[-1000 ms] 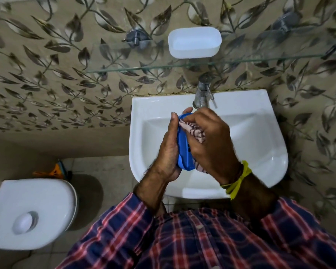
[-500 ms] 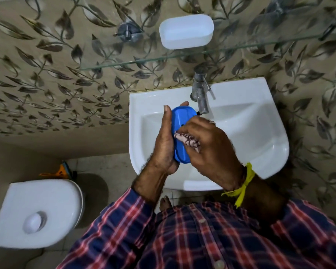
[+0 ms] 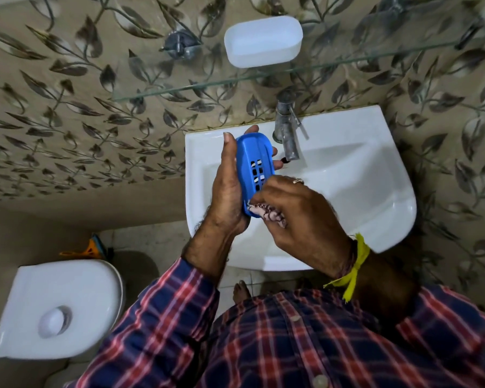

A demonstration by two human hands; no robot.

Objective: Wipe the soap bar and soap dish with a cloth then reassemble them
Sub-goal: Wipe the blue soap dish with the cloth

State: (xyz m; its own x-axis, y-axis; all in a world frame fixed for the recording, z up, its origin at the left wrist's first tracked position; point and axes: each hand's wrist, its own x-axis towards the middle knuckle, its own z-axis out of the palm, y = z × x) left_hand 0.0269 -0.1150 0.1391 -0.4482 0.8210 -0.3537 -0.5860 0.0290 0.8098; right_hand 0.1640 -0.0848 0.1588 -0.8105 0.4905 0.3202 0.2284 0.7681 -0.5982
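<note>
The left hand [image 3: 226,191] grips the blue slotted soap-dish insert [image 3: 254,175] upright over the sink [image 3: 361,191] at frame centre; the right hand [image 3: 300,214] pinches the patterned cloth [image 3: 266,212] against its lower end. Wiping is under way; next comes reseating it in the white dish base [image 3: 263,42], upper centre.

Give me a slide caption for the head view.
Left hand holds a blue soap tray over the sink while the right hand wipes it with a cloth.
</note>
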